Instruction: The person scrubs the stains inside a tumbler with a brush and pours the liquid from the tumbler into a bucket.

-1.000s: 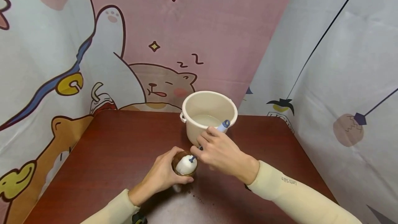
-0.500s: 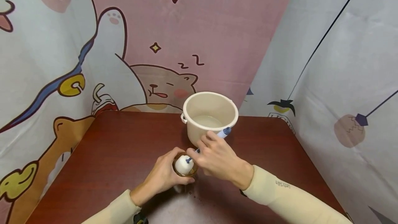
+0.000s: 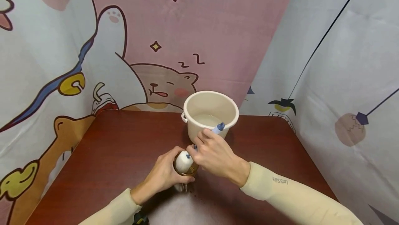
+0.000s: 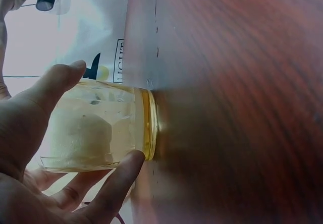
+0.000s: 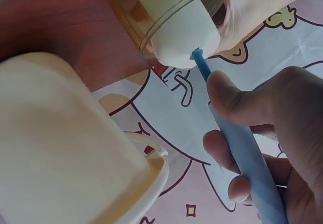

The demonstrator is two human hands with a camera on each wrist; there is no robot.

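An amber-tinted glass (image 3: pixel 193 170) stands near the front middle of the table, gripped round its side by my left hand (image 3: pixel 163 173). In the left wrist view, thumb and fingers lie on opposite sides of the clear wall of the glass (image 4: pixel 123 125). My right hand (image 3: pixel 215 154) holds a bottle brush by its pale blue handle (image 5: pixel 242 146). The brush's white sponge head (image 5: pixel 184 32) sits inside the glass, its top showing at the rim. The end of the handle points up toward the bucket.
Just behind the hands stands a cream bucket (image 3: pixel 194 128) with cloudy liquid (image 3: pixel 207 120) low inside. Small drops lie on the red-brown table (image 3: pixel 131 141) near the glass. Cartoon-printed cloth (image 3: pixel 218 44) hangs behind and at both sides.
My right hand and the brush handle have shifted a little left, and the sponge head has changed its tilt in the glass. The left hand keeps its grip in nearly the same place.
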